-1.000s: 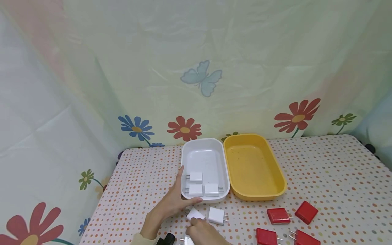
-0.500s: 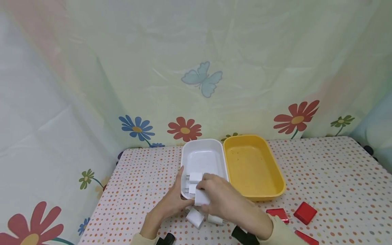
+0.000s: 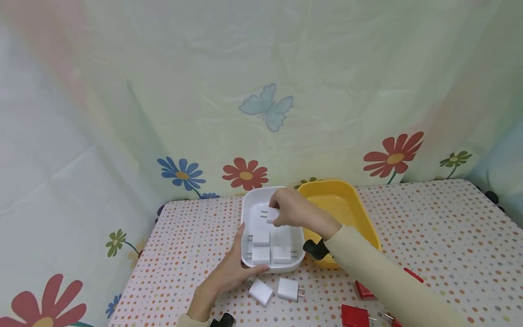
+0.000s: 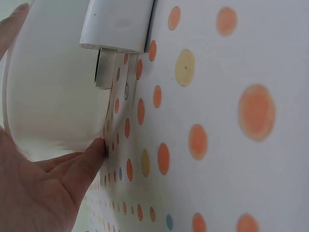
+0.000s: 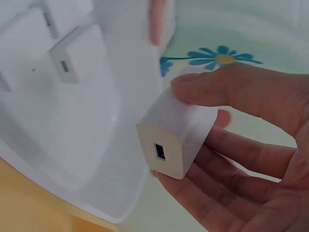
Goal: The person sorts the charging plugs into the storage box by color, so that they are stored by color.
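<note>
My right hand [image 3: 292,209] pinches a white plug adapter [image 3: 273,215] over the far half of the white tray [image 3: 274,193], its prongs pointing left. In the right wrist view thumb and fingers hold the adapter [image 5: 169,130] by its sides, a port facing the camera. Three white adapters, one of them [image 3: 260,255] at the near left, lie in the tray's near half. My left hand [image 3: 233,268] rests at the tray's near-left corner, thumb along the near edge; the left wrist view shows the fingers [image 4: 91,154] against the tray wall [image 4: 53,96].
A yellow tray [image 3: 363,218] stands against the white tray's right side, partly under my right forearm. Two white adapters [image 3: 260,292] [image 3: 288,289] lie on the dotted table in front. Several red adapters [image 3: 355,315] lie at the near right, partly hidden by the right sleeve.
My right hand has gone from the table in front to the tray's near edge, then farther over the tray, carrying a white adapter. My left hand has stayed at the corner.
</note>
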A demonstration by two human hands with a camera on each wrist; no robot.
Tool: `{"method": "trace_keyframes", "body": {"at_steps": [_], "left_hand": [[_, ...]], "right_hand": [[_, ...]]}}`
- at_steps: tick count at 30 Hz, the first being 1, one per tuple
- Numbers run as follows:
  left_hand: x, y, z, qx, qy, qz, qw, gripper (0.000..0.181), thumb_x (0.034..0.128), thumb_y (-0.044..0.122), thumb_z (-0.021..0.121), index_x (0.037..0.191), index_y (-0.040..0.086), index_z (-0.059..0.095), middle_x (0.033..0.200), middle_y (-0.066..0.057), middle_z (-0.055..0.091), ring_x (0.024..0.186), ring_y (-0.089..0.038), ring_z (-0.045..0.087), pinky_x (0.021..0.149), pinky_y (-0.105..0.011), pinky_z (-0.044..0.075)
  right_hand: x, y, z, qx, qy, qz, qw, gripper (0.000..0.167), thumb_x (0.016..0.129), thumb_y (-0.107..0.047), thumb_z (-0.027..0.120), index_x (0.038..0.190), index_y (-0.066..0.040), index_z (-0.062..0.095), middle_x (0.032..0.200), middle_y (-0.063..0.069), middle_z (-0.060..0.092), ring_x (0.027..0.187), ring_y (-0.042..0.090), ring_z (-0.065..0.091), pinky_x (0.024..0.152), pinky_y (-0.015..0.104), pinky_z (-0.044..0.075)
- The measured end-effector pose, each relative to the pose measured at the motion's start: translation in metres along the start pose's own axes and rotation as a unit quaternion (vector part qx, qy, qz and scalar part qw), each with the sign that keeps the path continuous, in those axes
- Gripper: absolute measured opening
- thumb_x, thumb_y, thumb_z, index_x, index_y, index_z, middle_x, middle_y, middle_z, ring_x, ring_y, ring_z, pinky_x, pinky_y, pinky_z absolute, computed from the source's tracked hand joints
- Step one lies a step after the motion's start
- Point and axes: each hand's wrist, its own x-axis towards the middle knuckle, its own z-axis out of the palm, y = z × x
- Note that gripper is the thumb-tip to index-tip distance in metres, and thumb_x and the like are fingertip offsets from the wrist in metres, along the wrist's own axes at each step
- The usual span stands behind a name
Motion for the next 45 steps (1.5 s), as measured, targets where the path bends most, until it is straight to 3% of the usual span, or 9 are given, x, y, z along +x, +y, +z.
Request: {"method": "trace_keyframes", "body": {"at_steps": [7, 13, 22, 31, 39, 45], "left_hand": [[0.000, -0.003, 0.001, -0.012, 0.001, 0.014, 0.9998, 0.125, 0.0863, 0.048, 0.085, 0.169, 0.021, -0.005, 0.165, -0.019, 0.034, 0.144, -0.037, 0.044, 0.115, -0.064, 0.033], [0.001, -0.004, 0.003, -0.006, 0.003, 0.014, 0.9999, 0.125, 0.0857, 0.050, 0.085, 0.169, 0.023, -0.004, 0.168, -0.016, 0.032, 0.147, -0.037, 0.041, 0.117, -0.063, 0.031], [0.002, -0.001, 0.004, -0.004, 0.007, 0.008, 0.9999, 0.125, 0.0853, 0.051, 0.085, 0.169, 0.025, -0.003, 0.169, -0.015, 0.029, 0.148, -0.036, 0.040, 0.117, -0.064, 0.031], [0.000, -0.001, 0.002, -0.010, 0.007, 0.013, 0.9998, 0.125, 0.0852, 0.051, 0.085, 0.169, 0.023, -0.003, 0.168, -0.014, 0.031, 0.147, -0.035, 0.041, 0.117, -0.062, 0.031], [0.000, -0.004, 0.002, -0.018, 0.008, 0.018, 0.9997, 0.124, 0.0859, 0.048, 0.086, 0.169, 0.022, -0.003, 0.168, -0.014, 0.031, 0.146, -0.033, 0.042, 0.118, -0.062, 0.030], [0.001, -0.004, 0.003, -0.011, 0.009, 0.011, 0.9998, 0.124, 0.0858, 0.050, 0.085, 0.169, 0.022, -0.002, 0.168, -0.015, 0.031, 0.146, -0.035, 0.042, 0.117, -0.063, 0.031]], "right_hand": [[0.009, 0.019, 0.024, 0.011, -0.043, 0.055, 0.9975, 0.023, 0.075, 0.003, 0.089, 0.088, -0.001, 0.071, 0.078, 0.004, 0.062, 0.074, 0.019, 0.055, 0.069, 0.029, 0.052], [0.013, 0.031, 0.040, 0.017, -0.066, 0.110, 0.9916, 0.029, 0.076, 0.004, 0.088, 0.094, 0.000, 0.065, 0.082, 0.006, 0.059, 0.076, 0.021, 0.055, 0.069, 0.030, 0.052], [0.012, 0.037, 0.050, 0.006, -0.087, 0.149, 0.9849, 0.030, 0.078, 0.006, 0.085, 0.096, -0.003, 0.062, 0.085, 0.008, 0.060, 0.079, 0.025, 0.057, 0.071, 0.034, 0.053], [0.010, 0.036, 0.057, -0.002, -0.094, 0.144, 0.9851, 0.028, 0.081, 0.008, 0.081, 0.096, -0.003, 0.061, 0.087, 0.008, 0.059, 0.079, 0.025, 0.057, 0.072, 0.035, 0.054], [0.012, 0.038, 0.065, -0.026, -0.074, 0.104, 0.9915, 0.028, 0.074, 0.013, 0.080, 0.091, 0.000, 0.062, 0.082, 0.008, 0.058, 0.075, 0.023, 0.055, 0.069, 0.033, 0.051], [0.009, 0.035, 0.064, -0.007, -0.080, 0.129, 0.9884, 0.024, 0.082, 0.011, 0.077, 0.100, 0.000, 0.064, 0.087, 0.009, 0.059, 0.077, 0.024, 0.057, 0.068, 0.032, 0.053]]}}
